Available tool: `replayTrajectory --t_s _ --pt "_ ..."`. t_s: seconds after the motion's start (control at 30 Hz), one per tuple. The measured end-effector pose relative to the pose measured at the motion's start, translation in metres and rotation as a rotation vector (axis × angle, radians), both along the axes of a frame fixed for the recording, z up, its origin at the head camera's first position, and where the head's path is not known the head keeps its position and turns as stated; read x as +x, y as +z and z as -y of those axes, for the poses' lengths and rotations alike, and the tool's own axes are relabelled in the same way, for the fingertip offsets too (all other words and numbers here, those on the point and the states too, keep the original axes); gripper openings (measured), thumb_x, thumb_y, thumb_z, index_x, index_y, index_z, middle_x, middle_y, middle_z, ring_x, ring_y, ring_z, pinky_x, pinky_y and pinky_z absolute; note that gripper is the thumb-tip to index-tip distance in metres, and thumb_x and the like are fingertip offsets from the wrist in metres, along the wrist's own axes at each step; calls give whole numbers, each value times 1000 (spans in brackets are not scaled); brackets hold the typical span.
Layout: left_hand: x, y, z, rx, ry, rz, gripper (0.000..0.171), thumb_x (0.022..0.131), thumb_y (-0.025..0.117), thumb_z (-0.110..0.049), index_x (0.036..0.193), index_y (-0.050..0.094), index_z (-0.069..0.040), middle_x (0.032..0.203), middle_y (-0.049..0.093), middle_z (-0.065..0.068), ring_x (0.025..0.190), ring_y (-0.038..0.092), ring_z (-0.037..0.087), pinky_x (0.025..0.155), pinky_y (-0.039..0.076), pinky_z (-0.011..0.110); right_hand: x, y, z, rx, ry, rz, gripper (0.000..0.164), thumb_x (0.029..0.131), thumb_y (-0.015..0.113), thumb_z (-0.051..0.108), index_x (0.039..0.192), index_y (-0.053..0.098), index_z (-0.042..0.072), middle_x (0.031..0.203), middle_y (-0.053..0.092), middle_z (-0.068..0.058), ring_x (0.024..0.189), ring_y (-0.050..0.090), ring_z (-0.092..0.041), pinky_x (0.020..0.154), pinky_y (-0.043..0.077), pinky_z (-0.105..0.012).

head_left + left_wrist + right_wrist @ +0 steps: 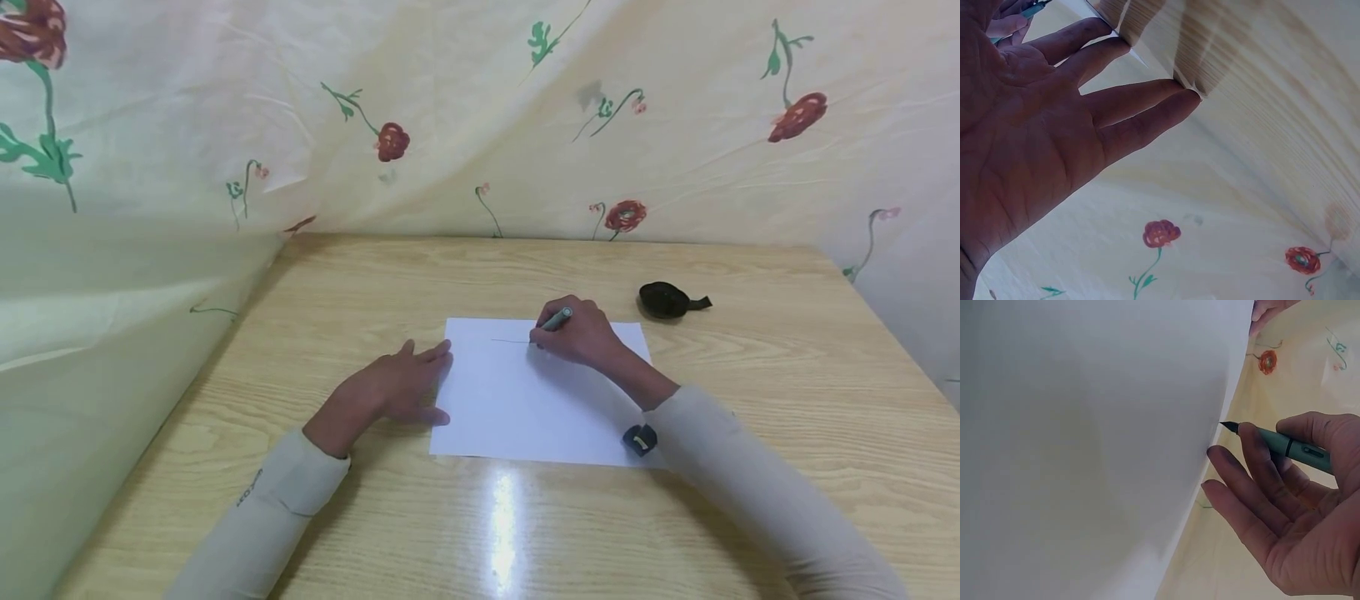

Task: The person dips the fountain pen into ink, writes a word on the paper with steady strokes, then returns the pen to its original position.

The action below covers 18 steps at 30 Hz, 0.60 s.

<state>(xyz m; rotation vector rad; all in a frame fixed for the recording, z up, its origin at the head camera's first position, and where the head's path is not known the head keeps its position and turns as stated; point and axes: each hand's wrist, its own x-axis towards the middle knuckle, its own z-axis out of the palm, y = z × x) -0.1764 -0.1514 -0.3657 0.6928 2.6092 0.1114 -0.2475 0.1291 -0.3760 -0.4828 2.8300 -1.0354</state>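
Note:
A white sheet of paper [510, 408] lies on the wooden table. My right hand [577, 333] pinches a green fountain pen [1302, 452] between thumb and fingers, its dark nib pointing at the sheet. From the upper middle of the paper a thin straight line [510, 340] runs to the pen's tip. The other fingers of that hand curve loosely near the surface in the right wrist view. At the sheet's left edge rests my left hand [405, 383], fingers spread and straight, fingertips on the paper's border. The left wrist view shows its palm side.
A small black rounded object with a short tail [664, 300] sits on the table behind the paper, to the right. A dark device [640, 439] is at my right cuff, over the sheet's lower right corner. Flower-patterned cloth [450, 125] hangs behind the table [375, 517].

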Motion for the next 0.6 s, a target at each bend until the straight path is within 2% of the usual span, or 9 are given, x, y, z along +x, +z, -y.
replayTrajectory --t_s 0.1,0.43,0.6 --pt "0 2 -2 0 5 11 92 92 68 -48 159 22 -6 166 12 6 142 14 57 107 35 61 1 2 0 -2 5 7 10 85 70 16 82 75 8 72 69 -1 64 59 -19 55 47 -30" --pt "3 -4 2 15 14 10 98 87 72 -52 159 23 -6 167 10 5 143 11 56 107 35 62 6 -5 2 -7 3 -10 10 84 70 15 82 74 7 73 69 -2 65 59 -20 57 46 -30" --pt "2 -11 -1 -35 18 -23 97 88 69 -56 159 23 -7 167 11 5 143 15 56 109 33 62 8 -9 3 1 7 -34 9 85 69 14 82 74 7 71 68 -2 64 59 -19 56 46 -30"
